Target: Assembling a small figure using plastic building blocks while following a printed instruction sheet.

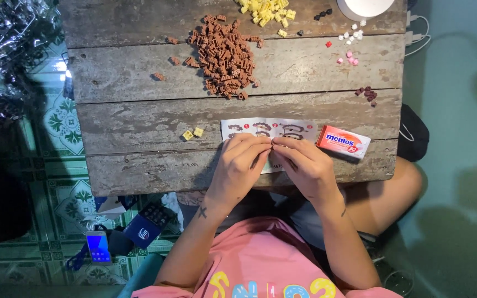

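Left hand (242, 165) and right hand (305, 164) together at near table edge (139, 176), fingertips pinched around something too small to identify, directly over printed instruction sheet (266, 131). Brown brick pile (224, 58) well beyond; two yellow bricks (192, 133) left.

I see bare planks left of the instruction sheet (269, 129) except two yellow bricks (192, 133); a candy box (343, 142) blocks its right.
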